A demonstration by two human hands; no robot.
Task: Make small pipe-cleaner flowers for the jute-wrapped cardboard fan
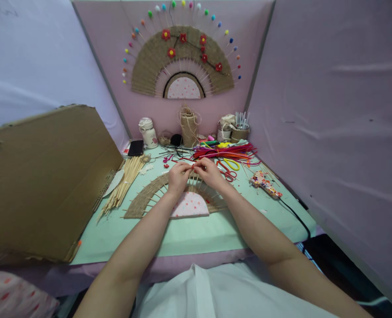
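Small red piece (193, 165) is held up between both hands, over the far middle edge of the woven fan (139, 198) lying on the worktop (123, 247). Fingers of the left hand (178, 176) and right hand (209, 173) are pinched together on it from either side; the grip looks light.

For a clean result: one end should be kept steady by the left fingers while bending or shaping is done by the right, in small increments. Pinch best kept close to the point being worked, so the rest isn't twisted. Both wrists should be kept clear of the thin sticks and the spotted half-disc (192, 205) at the fan's near middle; pressure there could shift the weave. Red flowers (165, 35) on the wall fan (146, 62) can be used as a visual reference for form. Red-handled scissors (229, 175) can be reached just right of the right hand. Glue gun (265, 184), farther right, best treated as hot; its state can't be read.

Hard to make out: most of the red piece is covered by fingertips, so shape and material can't be confirmed. Fan's far middle is blocked by the hands, parts of both its sides by the forearms. Exact fingertip contact is too small to resolve.
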